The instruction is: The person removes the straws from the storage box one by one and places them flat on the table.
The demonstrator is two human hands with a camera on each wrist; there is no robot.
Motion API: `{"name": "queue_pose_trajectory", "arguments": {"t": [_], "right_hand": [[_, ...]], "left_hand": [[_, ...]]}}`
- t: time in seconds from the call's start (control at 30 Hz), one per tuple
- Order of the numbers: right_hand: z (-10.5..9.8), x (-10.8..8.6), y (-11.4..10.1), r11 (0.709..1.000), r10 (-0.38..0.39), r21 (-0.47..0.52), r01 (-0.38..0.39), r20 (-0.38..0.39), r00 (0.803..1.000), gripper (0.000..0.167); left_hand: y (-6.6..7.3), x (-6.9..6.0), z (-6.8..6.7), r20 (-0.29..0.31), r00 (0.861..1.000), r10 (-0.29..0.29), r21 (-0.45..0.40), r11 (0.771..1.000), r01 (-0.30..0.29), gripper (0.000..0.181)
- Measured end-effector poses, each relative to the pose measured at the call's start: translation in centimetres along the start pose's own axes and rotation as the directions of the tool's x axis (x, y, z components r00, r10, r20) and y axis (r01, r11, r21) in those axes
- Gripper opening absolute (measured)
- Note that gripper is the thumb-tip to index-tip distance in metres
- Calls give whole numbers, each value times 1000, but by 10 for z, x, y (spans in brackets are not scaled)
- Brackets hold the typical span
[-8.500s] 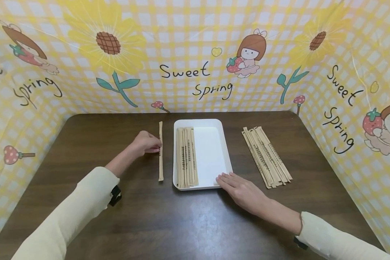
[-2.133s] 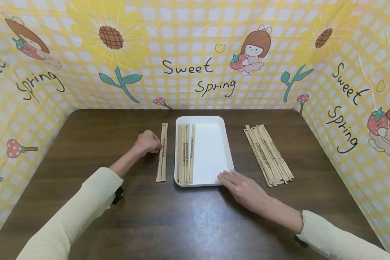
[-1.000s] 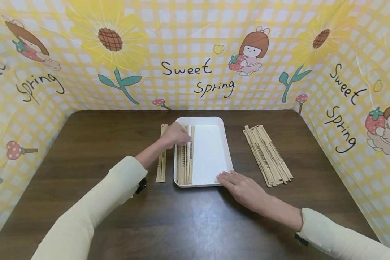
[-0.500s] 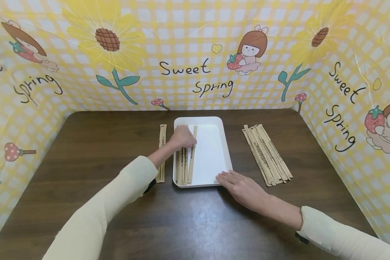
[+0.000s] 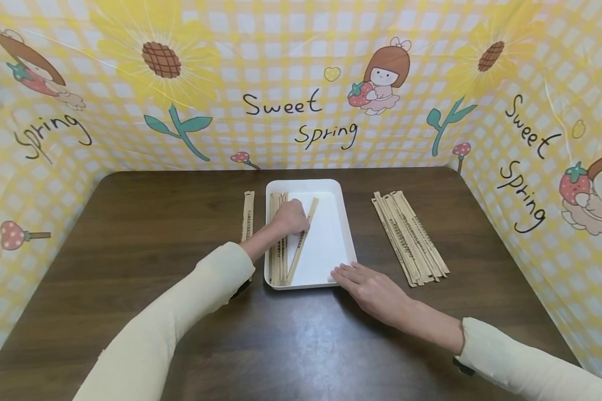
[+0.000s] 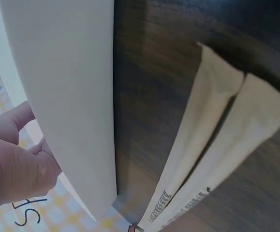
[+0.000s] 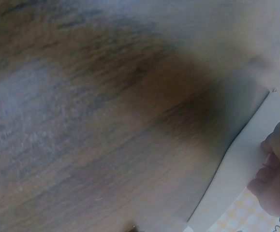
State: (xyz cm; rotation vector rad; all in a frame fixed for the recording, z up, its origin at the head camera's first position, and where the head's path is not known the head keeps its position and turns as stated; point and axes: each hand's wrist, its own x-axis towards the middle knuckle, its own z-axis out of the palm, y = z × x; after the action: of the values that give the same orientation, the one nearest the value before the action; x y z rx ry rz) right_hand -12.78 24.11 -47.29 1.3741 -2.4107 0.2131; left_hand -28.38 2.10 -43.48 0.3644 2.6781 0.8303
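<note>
In the head view a white tray (image 5: pixel 326 239) holds a row of thin brown paper-wrapped straws (image 5: pixel 276 262) along its left side. My left hand (image 5: pixel 290 217) reaches over that row and pinches one paper-wrapped straw (image 5: pixel 296 260), which slants with its far end to the right. The fingertips are partly hidden. My right hand (image 5: pixel 376 292) rests straight fingers on the tray's near right corner. Left of the tray lie wrapped straws (image 5: pixel 247 220), partly covered by my sleeve; the left wrist view shows two straws (image 6: pixel 222 130) side by side, beyond the tray wall (image 6: pixel 77 106).
A loose, slanted pile of wrapped straws (image 5: pixel 410 239) lies right of the tray on the dark wooden table (image 5: pixel 301 345). A yellow checked cloth (image 5: pixel 281 55) stands round the back and sides.
Straws left of the tray went from one to two. My left hand then moved right into the tray, and the row's outermost straw swung its far end rightward. My right hand stayed put.
</note>
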Motion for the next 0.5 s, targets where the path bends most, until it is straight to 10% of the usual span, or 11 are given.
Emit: {"name": "queue_pose_trajectory", "arguments": {"t": [0.3, 0.5], "right_hand": [[1, 0, 0, 1000, -1, -12, 1, 0, 1000, 43], [1, 0, 0, 1000, 1, -8, -1, -1, 1000, 43]], "left_hand": [[-2, 3, 0, -17, 996, -84, -60, 995, 82, 37], [-6, -4, -20, -61, 993, -102, -305, 949, 79, 12]]}}
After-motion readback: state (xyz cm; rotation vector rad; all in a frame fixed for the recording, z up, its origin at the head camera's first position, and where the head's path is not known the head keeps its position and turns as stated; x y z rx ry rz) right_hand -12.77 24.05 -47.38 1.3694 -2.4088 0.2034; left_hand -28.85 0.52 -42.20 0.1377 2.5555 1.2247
